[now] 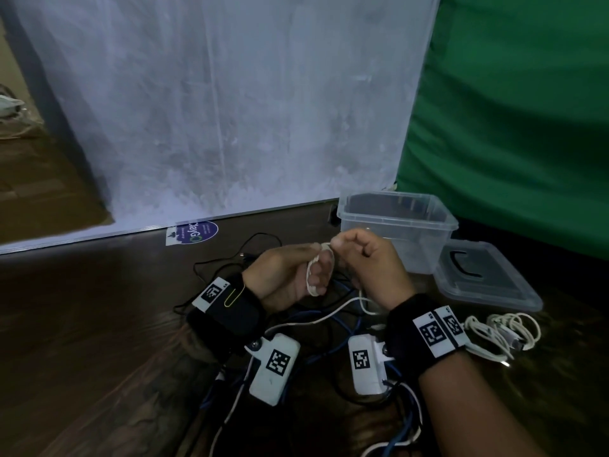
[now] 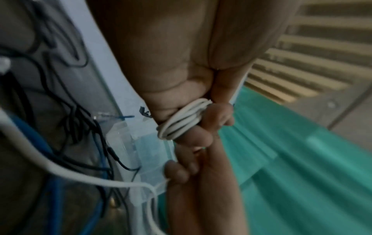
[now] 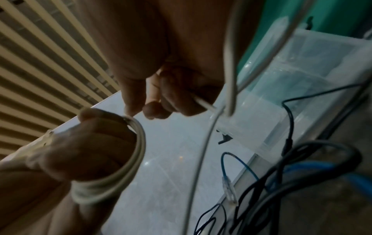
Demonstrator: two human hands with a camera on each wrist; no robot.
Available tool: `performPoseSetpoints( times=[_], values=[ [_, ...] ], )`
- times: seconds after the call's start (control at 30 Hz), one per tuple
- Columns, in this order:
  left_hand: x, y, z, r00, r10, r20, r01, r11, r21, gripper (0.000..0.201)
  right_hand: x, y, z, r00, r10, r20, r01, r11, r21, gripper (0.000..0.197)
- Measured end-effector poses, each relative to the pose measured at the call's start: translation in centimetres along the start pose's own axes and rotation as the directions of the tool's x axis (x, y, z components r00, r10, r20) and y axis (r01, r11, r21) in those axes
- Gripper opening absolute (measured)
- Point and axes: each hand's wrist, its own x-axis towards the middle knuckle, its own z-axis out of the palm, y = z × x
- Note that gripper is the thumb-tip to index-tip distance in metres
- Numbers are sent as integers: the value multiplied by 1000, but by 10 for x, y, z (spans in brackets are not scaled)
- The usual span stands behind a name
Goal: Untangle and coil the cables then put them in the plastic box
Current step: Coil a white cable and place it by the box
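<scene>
item: white cable (image 1: pixel 313 278), part coiled. we count several loops wound round the fingers (image 2: pixel 201 135) of our left hand (image 1: pixel 283 278); the fingers curl through the loops and hold them. our right hand (image 1: pixel 369 262) sits just beside the coil, touching it at the top, thumb and fingers pinching the free run of the same cable (image 3: pixel 203 103), which hangs down from the pinch to the floor.

item: plastic box (image 1: pixel 398 225), clear, lid off, standing just beyond our right hand.

item: lid (image 1: pixel 487 282), flat on the floor to the right of the pinch, against the box.

item: second white cable bundle (image 1: pixel 504 331), loosely gathered, lying on the floor to the right of our right wrist.

item: blue cable (image 1: pixel 342 331) and black cable (image 1: pixel 230 255), tangled together on the floor below both hands.

item: round sticker (image 1: pixel 194 232), on the floor beyond our left hand, at the foot of the pale wall (image 1: pixel 230 110).

item: green cloth (image 1: pixel 514 110), behind the box.
</scene>
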Motion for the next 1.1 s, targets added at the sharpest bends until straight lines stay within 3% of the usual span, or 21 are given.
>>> performPoseSetpoints(
  times=[0.17, 0.33, 0.43, 0.53, 0.6, 0.67, 0.77, 0.87, 1.0, 1.1],
  values=[
    [1, 7, -13, 993, 115, -42, -122, 922, -368, 32, -3, 7, 6, 959, 195, 208, -189, 981, -45, 23],
    [1, 20, -23, 932, 238, -274, -342, 830, -441, 32, -9, 7, 3, 882, 318, 348, -306, 948, -91, 22],
    [-2, 32, -35, 907, 274, -319, -402, 790, -463, 38, -9, 4, 5, 883, 311, 352, -301, 950, -84, 26],
    [0, 29, -39, 886, 292, -360, -440, 773, -456, 27, -8, 1, 11, 877, 322, 357, -301, 947, -115, 23],
    [1, 26, -37, 871, 295, -393, -457, 782, -424, 25, -8, 1, 10, 877, 322, 355, -300, 947, -118, 21],
    [0, 26, -38, 862, 270, -430, -444, 810, -383, 36, -7, 1, 7, 884, 307, 352, -275, 952, -138, 22],
    [-3, 27, -43, 877, 230, -422, -386, 860, -334, 46, -7, 1, 6, 868, 302, 394, -286, 953, -100, 22],
    [-5, 26, -45, 898, 220, -381, -353, 877, -326, 40, -7, 1, 9, 861, 331, 386, -318, 943, -101, 21],
    [-5, 29, -45, 862, 231, -450, -428, 808, -405, 41, -5, 0, 9, 910, 298, 287, -276, 954, -115, 12],
    [-4, 30, -41, 818, 249, -518, -497, 760, -419, 26, -8, -1, 10, 924, 234, 302, -167, 958, -232, 7]
  ],
)
